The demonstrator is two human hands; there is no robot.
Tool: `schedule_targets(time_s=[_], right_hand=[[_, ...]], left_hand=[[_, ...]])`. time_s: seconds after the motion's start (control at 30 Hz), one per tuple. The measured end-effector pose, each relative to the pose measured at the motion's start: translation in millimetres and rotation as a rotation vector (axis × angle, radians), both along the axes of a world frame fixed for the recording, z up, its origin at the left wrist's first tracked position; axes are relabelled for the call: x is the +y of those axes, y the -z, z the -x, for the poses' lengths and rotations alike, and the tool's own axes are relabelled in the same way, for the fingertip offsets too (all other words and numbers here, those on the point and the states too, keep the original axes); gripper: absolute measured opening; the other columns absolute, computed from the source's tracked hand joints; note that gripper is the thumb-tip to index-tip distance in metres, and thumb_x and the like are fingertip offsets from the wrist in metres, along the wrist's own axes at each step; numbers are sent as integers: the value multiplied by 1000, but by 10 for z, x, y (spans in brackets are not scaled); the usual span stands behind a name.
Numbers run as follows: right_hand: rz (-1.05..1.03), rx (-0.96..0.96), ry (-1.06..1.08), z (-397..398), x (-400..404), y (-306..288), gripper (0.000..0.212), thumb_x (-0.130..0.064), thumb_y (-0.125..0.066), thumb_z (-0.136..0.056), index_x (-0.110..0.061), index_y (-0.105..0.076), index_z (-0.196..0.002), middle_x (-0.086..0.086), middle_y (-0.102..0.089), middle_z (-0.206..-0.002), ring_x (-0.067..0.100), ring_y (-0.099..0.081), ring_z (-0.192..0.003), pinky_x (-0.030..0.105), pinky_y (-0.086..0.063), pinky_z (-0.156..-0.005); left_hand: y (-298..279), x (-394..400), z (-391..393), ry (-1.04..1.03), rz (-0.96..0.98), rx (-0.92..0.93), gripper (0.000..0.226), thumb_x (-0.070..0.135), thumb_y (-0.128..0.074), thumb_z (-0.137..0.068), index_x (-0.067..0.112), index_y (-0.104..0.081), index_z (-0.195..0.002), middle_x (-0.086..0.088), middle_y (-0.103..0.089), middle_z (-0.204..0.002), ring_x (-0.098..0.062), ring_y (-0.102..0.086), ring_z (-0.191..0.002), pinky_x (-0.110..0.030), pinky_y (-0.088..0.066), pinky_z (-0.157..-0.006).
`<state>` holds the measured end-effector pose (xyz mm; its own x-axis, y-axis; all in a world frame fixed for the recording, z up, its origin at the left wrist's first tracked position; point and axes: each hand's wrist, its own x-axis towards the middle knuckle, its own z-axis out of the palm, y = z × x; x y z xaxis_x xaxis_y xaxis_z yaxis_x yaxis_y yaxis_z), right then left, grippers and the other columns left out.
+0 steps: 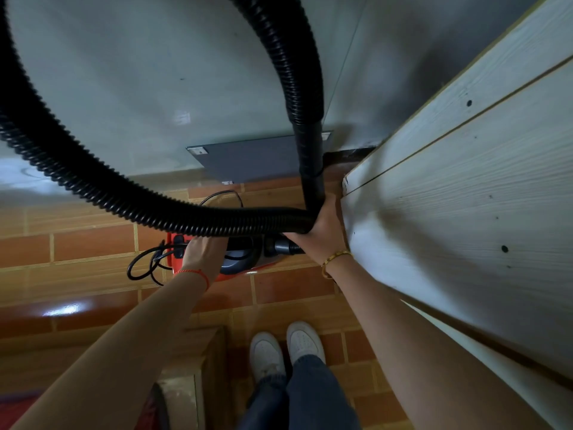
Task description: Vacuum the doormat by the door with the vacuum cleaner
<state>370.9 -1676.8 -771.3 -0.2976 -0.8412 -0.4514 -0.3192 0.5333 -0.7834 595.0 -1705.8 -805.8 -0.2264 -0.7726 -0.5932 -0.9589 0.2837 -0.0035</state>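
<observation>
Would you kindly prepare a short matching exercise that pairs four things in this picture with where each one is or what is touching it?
Things:
1. hose
2. vacuum cleaner
3. doormat
4. shoes

Places or states:
A. lies flat on the floor, beyond the vacuum body
B. gripped by the right hand
C. at the bottom of the view, on the brick-pattern tiles
D. red body on the floor, left hand on top of it

Pairs: 1-B, 2-D, 3-A, 4-C
</observation>
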Motion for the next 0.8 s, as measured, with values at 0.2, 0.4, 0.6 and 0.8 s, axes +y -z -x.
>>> schedule_targets(time_s=[0.2,0.4,0.6,0.8], right_hand=[[19,149,10,-140,12,-4,83,-27,-82,-60,-11,-38,-128,1,-47,-116,21,-51,-110,45,-53,-91],[-74,244,-116,-5,82,-174,112,-44,-88,-51,-16,-28,-142,3,-42,-135,24,-41,-127,52,-43,-103],[-170,257,-255,122,144,-508,126,-39,-90,-56,-13,-12,-151,7,-25,-151,27,-24,-140,49,-27,-115],[-162,353,-323,140,227,-882,119,-43,-86,-63,-11,-12,-151,10,-23,-152,27,-22,-141,46,-28,-116]], left_hand=[[-40,27,25,58,68,-39,36,1,-45,-96,10,-47,-130,-7,-55,-123,-17,-56,-106,-22,-46,-85],[-164,20,-4,71,98,-51,32,7,-47,-96,14,-54,-126,-5,-58,-119,-17,-57,-103,-24,-47,-81],[-331,113,8,18,124,61,34,18,-60,-91,15,-56,-125,-4,-59,-118,-18,-55,-108,-29,-44,-97],[-695,335,-51,30,183,122,71,23,-66,-85,8,-33,-146,-11,-38,-147,-28,-28,-141,-42,-14,-121]])
